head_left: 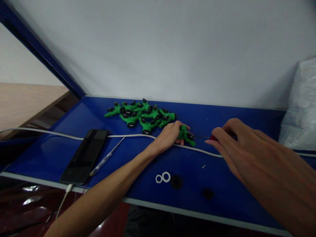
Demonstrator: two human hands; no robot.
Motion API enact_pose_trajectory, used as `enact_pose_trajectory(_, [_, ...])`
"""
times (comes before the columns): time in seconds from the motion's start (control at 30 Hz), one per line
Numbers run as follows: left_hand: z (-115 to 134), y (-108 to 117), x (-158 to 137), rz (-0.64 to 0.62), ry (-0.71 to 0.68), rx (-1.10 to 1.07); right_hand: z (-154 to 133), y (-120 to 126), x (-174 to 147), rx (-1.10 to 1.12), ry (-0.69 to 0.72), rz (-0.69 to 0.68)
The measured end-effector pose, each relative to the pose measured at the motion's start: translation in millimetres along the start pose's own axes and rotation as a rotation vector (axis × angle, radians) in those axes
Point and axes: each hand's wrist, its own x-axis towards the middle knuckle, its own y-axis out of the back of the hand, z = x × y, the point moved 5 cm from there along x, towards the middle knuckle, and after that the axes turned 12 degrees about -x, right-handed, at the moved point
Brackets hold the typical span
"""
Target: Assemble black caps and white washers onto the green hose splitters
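My left hand (171,133) is closed around a green Y-shaped hose connector (183,133) with black fittings, held on the blue tabletop. In my right hand (234,138) is a screwdriver (212,137); its red handle shows only in part between my fingers. The thin shaft points left, and its tip meets or nearly meets the black part of the connector. Several similar green connectors (148,125) lie grouped to the left of my left hand. Two white rings (166,177), a black ring (176,181) and another dark part (208,193) lie nearer the front edge.
A black phone (84,158) with a charging cable lies at left, beside a clear-handled tester screwdriver (107,158). A white cable (195,149) crosses the table (148,164). One small screw (203,166) lies below my right hand. A plastic bag (300,108) stands at right.
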Motion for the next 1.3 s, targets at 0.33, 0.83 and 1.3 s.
enact_pose_trajectory(0.33, [2.3,-1.2,-1.9,0.004,0.001,0.006,-2.7,1.8,-0.8,0.056,-0.003,0.052])
enact_pose_trajectory(0.83, [1.2,-0.2,-1.6,0.005,-0.004,0.022,-4.0,-1.5,-2.3,0.135,0.004,0.001])
enact_pose_trajectory(1.3, [1.6,0.2,-1.7,0.009,-0.002,0.028,-3.8,-4.4,-4.5,0.129,-0.005,0.006])
